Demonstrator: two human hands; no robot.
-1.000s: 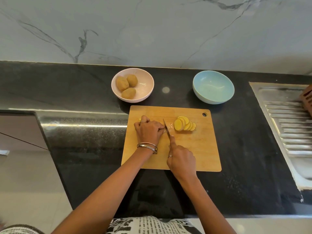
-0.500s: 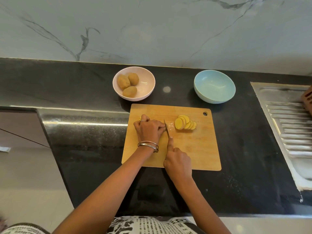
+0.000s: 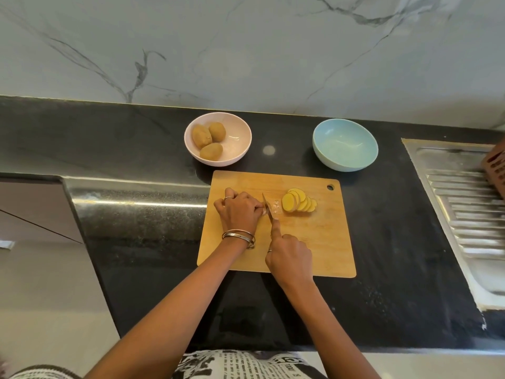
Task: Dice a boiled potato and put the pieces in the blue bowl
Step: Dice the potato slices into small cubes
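We see the wooden cutting board (image 3: 322,250) lying near the front edge of the black tabletop (image 3: 153,149), towards its middle. Our left hand (image 3: 239,212) sits on the board's left part, its grip curled over the uncut rest of the potato, which is almost wholly hidden beneath the fingers. Our right hand (image 3: 289,255) has its grip clenched round the handle of the knife (image 3: 268,207), forefinger stretched along the back of the blade, which stands just beside the left fingertips. A row of yellow potato slices (image 3: 299,201) leans together on the board's far right part, near the hanging hole. Behind the board, towards the tabletop's back edge, the blue bowl (image 3: 345,144) stands at the right and a pink bowl (image 3: 237,143) with three unpeeled potatoes (image 3: 209,140) at the left. A steel draining board (image 3: 464,209) fills the tabletop's right end.
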